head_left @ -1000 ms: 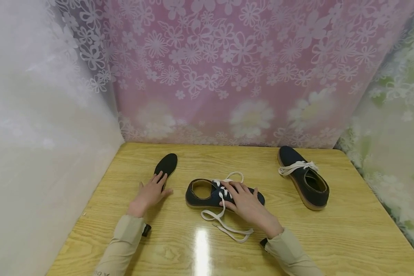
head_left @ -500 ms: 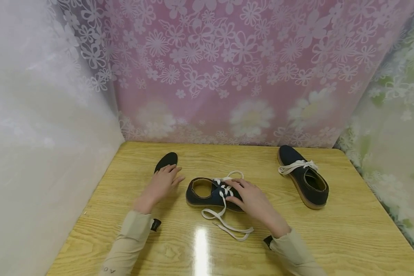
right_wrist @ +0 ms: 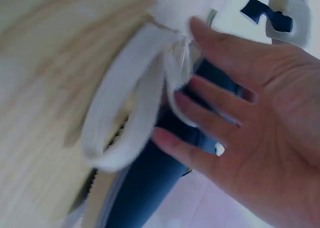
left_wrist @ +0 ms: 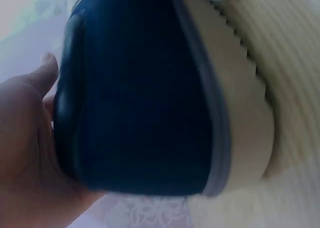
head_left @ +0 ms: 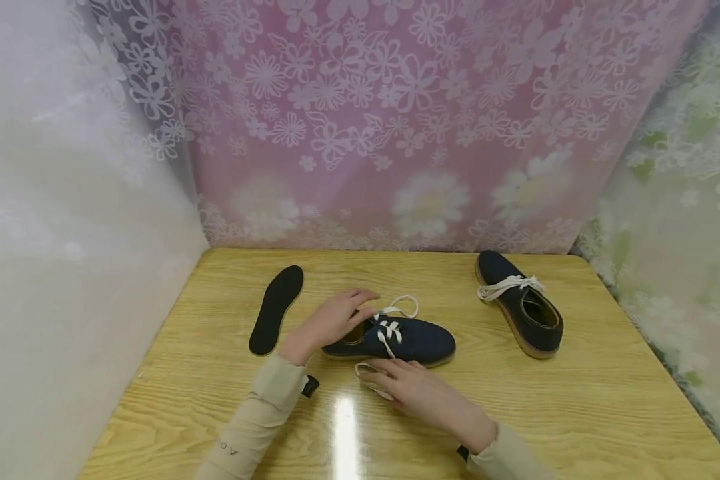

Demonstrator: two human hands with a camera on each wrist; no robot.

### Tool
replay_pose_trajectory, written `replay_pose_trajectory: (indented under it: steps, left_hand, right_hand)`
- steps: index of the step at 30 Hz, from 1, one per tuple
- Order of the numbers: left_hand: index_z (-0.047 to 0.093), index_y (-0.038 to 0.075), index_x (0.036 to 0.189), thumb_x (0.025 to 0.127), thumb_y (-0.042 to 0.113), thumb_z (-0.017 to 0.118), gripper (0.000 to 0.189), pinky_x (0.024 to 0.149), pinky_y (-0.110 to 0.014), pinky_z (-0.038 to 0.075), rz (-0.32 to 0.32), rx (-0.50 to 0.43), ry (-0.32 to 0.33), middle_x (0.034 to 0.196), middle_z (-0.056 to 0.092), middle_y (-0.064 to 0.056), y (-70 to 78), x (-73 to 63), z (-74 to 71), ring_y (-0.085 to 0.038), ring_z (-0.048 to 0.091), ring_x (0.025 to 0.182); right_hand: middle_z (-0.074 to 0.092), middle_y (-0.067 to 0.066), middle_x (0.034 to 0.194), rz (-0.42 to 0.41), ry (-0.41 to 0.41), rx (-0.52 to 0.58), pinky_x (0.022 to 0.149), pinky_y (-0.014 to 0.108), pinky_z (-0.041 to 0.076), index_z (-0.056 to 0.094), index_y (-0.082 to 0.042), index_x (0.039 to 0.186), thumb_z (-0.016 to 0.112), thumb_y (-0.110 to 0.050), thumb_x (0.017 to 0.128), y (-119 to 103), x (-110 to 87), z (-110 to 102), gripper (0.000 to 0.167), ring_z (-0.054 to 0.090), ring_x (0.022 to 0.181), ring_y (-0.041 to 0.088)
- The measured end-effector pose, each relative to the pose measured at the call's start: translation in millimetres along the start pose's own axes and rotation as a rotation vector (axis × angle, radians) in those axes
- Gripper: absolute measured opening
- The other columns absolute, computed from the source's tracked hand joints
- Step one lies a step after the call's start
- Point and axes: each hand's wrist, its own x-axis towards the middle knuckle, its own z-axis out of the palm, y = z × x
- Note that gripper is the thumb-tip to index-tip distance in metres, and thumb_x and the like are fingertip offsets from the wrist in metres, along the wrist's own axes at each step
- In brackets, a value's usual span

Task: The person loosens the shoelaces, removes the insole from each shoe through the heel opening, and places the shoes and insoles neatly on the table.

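A navy canvas shoe (head_left: 423, 340) with a tan sole lies on its base in the middle of the table, toe to the right. Above its opening is my left hand (head_left: 330, 323), fingers reaching toward the top eyelets. The left wrist view shows the shoe's heel (left_wrist: 145, 102) up close beside the thumb side of that hand. My right hand (head_left: 420, 397) is at the shoe's near side, over the white lace (head_left: 375, 387). In the right wrist view its fingers are spread, with the looped lace (right_wrist: 120, 102) right by the fingertips, not gripped.
A black insole (head_left: 276, 310) lies flat on the wooden table (head_left: 204, 380) to the left. A second navy shoe (head_left: 516, 307), its white laces tied, stands at the right. Flowered curtains (head_left: 384, 133) enclose the back and sides.
My left hand has left the insole and moved right to the shoe's opening. My right hand has slid off the shoe's toe toward the near lace. The insole now shows whole.
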Motion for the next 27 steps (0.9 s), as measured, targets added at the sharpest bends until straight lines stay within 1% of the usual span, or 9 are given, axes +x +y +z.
replay_pose_trajectory:
  steps: [2,5,10,13,16,19,22,25,27]
  left_hand:
    - [0.053,0.020,0.149,0.107,0.045,0.046,0.049,0.104,-0.047,0.048,0.008,0.009,-0.021,0.150,0.052,-0.007,2.0,1.8,4.7,-0.027,0.060,0.126]
    - [0.055,0.025,0.147,0.107,0.046,0.047,0.047,0.096,-0.045,0.053,0.017,0.029,-0.030,0.147,0.056,-0.004,2.5,2.3,8.9,-0.024,0.065,0.117]
    - [0.065,0.030,0.137,0.106,0.045,0.048,0.038,0.079,-0.037,0.055,0.037,0.094,-0.008,0.136,0.065,0.001,1.8,1.3,11.4,-0.020,0.068,0.109]
    - [0.069,0.029,0.133,0.106,0.046,0.050,0.037,0.076,-0.036,0.054,0.038,0.107,0.001,0.131,0.068,0.002,2.6,0.9,11.8,-0.019,0.069,0.104]
    - [0.070,0.029,0.131,0.106,0.045,0.051,0.036,0.075,-0.033,0.054,0.035,0.096,0.007,0.129,0.069,0.004,3.6,0.4,12.7,-0.017,0.069,0.101]
    - [0.069,0.029,0.132,0.106,0.046,0.050,0.037,0.065,-0.031,0.049,0.013,0.071,-0.009,0.127,0.070,0.003,5.5,-0.9,13.2,-0.014,0.067,0.077]
    - [0.066,0.028,0.137,0.106,0.049,0.048,0.041,0.058,-0.028,0.040,-0.033,0.031,-0.047,0.131,0.068,-0.001,8.1,-3.7,14.7,-0.012,0.050,0.052]
    - [0.061,0.027,0.142,0.106,0.052,0.045,0.047,0.053,-0.027,0.033,-0.071,0.016,-0.084,0.101,0.075,-0.010,12.2,-7.4,16.4,-0.011,0.032,0.042]
    - [0.060,0.024,0.143,0.107,0.051,0.044,0.048,0.050,-0.026,0.030,-0.075,0.017,-0.086,0.074,0.069,-0.010,15.8,-9.4,17.5,-0.010,0.028,0.041]
  right_hand:
    - [0.060,0.008,0.136,0.040,-0.047,0.021,0.086,0.044,0.057,0.059,-0.015,0.139,0.075,-0.008,0.092,-0.8,-3.2,2.0,0.050,0.062,0.118,0.028]
    - [0.064,0.004,0.120,0.065,-0.036,0.084,0.084,0.037,0.057,0.064,-0.014,0.131,0.068,-0.005,0.096,0.8,-6.0,4.0,0.036,0.065,0.107,0.023]
    - [0.062,-0.002,0.096,0.098,-0.023,0.082,0.071,0.024,0.054,0.072,-0.015,0.105,0.071,-0.004,0.091,9.3,-6.5,6.6,0.018,0.064,0.084,0.011]
    - [0.064,-0.003,0.091,0.113,-0.001,0.072,0.068,0.021,0.053,0.073,-0.015,0.095,0.075,-0.001,0.086,16.3,-6.5,6.0,0.017,0.065,0.080,0.008]
    - [0.067,-0.005,0.091,0.127,0.085,0.097,0.070,0.022,0.055,0.074,-0.015,0.091,0.081,0.003,0.081,23.3,-8.5,3.4,0.022,0.067,0.081,0.009]
    - [0.064,-0.006,0.088,0.158,0.200,0.101,0.069,0.024,0.056,0.071,-0.015,0.087,0.085,0.005,0.076,29.2,-11.2,0.5,0.027,0.066,0.079,0.009]
    - [0.058,-0.005,0.084,0.207,0.289,0.070,0.064,0.024,0.053,0.066,-0.015,0.083,0.085,0.009,0.074,34.3,-13.2,0.3,0.032,0.060,0.072,0.008]
    - [0.053,-0.004,0.079,0.265,0.353,0.034,0.058,0.022,0.048,0.062,-0.014,0.079,0.085,0.013,0.071,38.8,-13.6,1.2,0.037,0.054,0.067,0.008]
    - [0.052,-0.004,0.077,0.296,0.386,0.013,0.056,0.022,0.047,0.060,-0.013,0.078,0.085,0.016,0.067,41.5,-13.4,0.8,0.040,0.053,0.065,0.008]
